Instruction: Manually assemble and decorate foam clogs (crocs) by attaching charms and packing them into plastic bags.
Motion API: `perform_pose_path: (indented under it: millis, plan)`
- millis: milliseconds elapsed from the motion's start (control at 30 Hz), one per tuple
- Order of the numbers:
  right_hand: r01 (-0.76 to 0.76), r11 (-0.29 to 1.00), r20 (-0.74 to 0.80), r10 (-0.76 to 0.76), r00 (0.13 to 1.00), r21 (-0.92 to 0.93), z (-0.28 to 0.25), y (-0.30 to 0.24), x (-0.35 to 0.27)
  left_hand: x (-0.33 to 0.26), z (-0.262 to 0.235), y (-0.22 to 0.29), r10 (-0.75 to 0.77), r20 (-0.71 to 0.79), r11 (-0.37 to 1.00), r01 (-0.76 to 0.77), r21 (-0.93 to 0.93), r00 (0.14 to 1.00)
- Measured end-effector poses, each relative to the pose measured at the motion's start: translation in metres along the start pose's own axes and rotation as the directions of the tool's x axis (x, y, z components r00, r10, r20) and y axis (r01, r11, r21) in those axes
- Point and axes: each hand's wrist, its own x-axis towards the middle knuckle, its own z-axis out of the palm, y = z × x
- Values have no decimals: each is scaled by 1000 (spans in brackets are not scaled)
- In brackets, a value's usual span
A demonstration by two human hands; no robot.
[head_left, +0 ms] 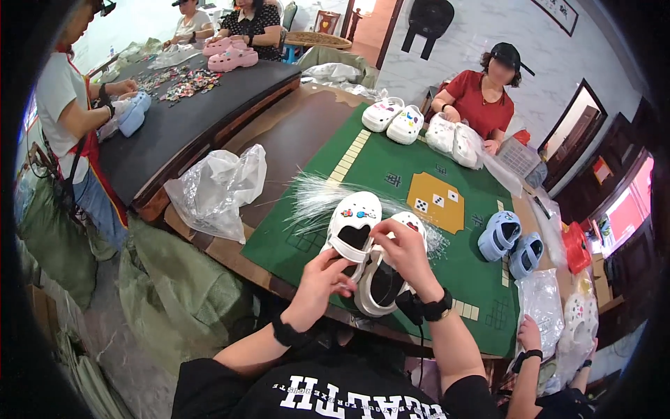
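Note:
A pair of white clogs with colourful charms lies in front of me on a green mat point(279, 244). My left hand point(321, 288) is at the heel of the left white clog point(357, 209), its fingers curled against the back strap. Over the opening of the right white clog point(373, 302), my right hand point(403, 253) has thumb and fingertips pinched beside the left clog; whatever is between them is too small to make out. Part of the right clog is hidden under that hand. Thin clear plastic strands point(313, 199) fan out behind the shoes.
A crumpled plastic bag point(216, 188) lies left. White clogs point(394, 120) stand at the far edge, near a person in red point(481, 105) handling bagged clogs point(455, 142). Blue clogs point(513, 244) sit right; a co-worker's hand point(530, 335) is beside plastic bags. Others work at a black table point(202, 126).

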Motion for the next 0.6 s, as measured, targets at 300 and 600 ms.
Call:
perform_pose_path:
  millis: [300,600]
  plan:
    - [-45,989,-115,61,992,143,-7,-22,-31,0,21,10,446,175,659,-455,600,878]
    - [58,892,-83,-107,991,-449,-64,-20,-94,16,9,29,485,75,796,-475,375,871]
